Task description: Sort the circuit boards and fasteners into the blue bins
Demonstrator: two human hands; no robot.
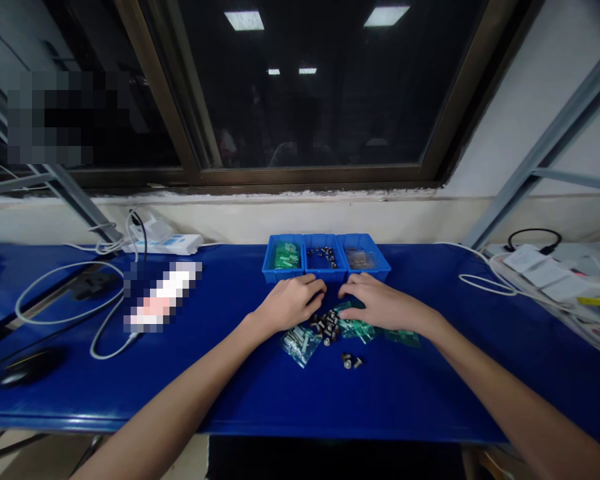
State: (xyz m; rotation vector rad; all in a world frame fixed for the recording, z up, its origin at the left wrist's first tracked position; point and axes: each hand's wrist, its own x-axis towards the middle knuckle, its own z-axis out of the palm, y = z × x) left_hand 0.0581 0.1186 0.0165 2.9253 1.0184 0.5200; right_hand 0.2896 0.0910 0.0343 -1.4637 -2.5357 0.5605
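My left hand is on the blue table, just in front of three small blue bins, its fingers curled in; whatever they may hold is hidden. Across from it, my right hand reaches over a green-tinted plastic bag, thumb and fingers apart. Between the hands lies a pile of short metal screws. A clear bag of silver screw-like pieces rests below my left hand. Closer to me are a few loose screws. Another green bag lies partly under my right forearm.
The left bin contains green bags, the middle bin loose screws, the right bin clear bags. White cables and a power strip lie left, beside a blurred-out object and a black mouse. White adapters sit right.
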